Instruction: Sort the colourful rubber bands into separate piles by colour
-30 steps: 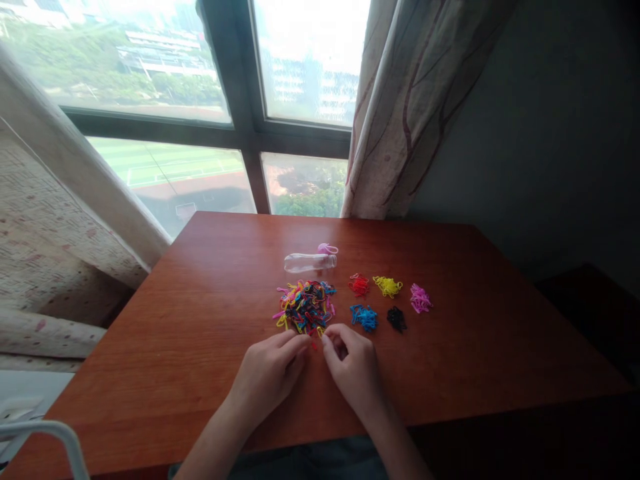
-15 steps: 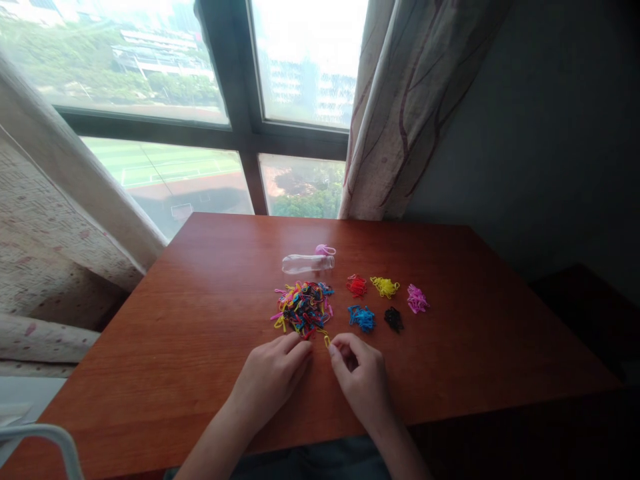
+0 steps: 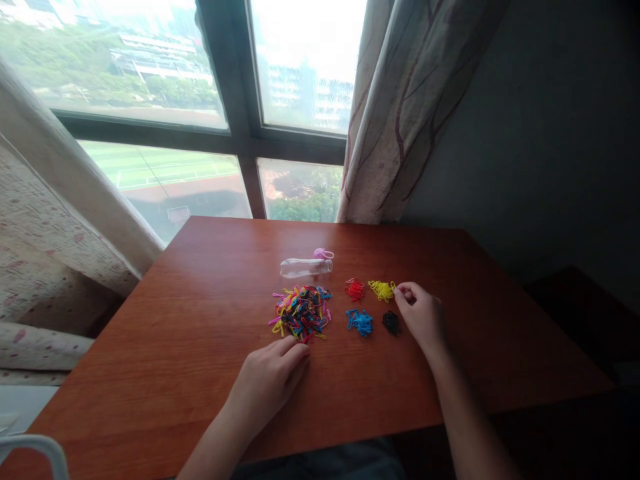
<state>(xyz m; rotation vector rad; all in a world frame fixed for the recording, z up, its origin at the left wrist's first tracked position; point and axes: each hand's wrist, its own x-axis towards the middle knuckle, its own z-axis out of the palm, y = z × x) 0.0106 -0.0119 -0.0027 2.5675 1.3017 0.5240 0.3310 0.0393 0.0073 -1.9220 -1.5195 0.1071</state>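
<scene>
A mixed heap of small coloured elastic bands [image 3: 300, 311] lies mid-table. To its right sit sorted little piles: red [image 3: 355, 289], yellow [image 3: 381, 289], blue [image 3: 359, 321] and black [image 3: 391, 323]. My right hand [image 3: 423, 315] is at the right edge of the yellow pile, thumb and forefinger pinched, seemingly on a tiny yellow band. It covers the spot where a pink pile lay. My left hand [image 3: 267, 383] rests palm down on the table, fingers stretched out, tips just below the mixed heap, holding nothing.
A small clear bottle [image 3: 305, 267] lies on its side behind the heap, its pink cap [image 3: 323, 254] beside it. The wooden table [image 3: 200, 320] stands against a window with curtains [image 3: 395, 120]. A white curved rail [image 3: 30, 447] shows at the bottom left.
My right hand pinched a yellow band from the front of the mixed heap and carried it right and away to the yellow pile. The left hand has stayed put.
</scene>
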